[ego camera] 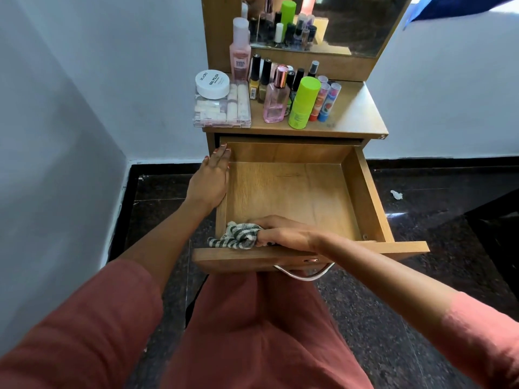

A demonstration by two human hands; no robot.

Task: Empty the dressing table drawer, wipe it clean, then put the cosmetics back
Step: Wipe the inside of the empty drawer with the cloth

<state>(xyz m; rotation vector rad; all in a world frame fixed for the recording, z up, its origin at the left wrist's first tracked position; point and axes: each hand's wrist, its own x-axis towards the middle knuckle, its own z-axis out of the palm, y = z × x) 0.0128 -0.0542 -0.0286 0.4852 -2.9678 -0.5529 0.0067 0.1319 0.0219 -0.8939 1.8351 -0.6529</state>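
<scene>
Currently my right hand (pixel 283 234) bunches the green-and-white striped cloth (pixel 238 235) in the near-left corner of the open wooden drawer (pixel 365 192), fingertips hidden. My left hand (pixel 210 181) rests flat-fingered on its left wall. Cosmetic bottles (pixel 276 102) crowd the surface (pixel 356 113) above.

Fingertips of your right hand (pixel 283 234) are buried in the striped cloth (pixel 238 234), and part of the cloth is under the hand. Thumb & palm of your left hand (pixel 210 181) are out of sight against the drawer (pixel 365 192) wall. The handle (pixel 306 275) is partly covered by your forearm. The mirror (pixel 351 23) is cut off at the top edge. Bottle labels on the counter (pixel 351 113) are too small to read. White scrap (pixel 396 194) on the floor: can't ID.
</scene>
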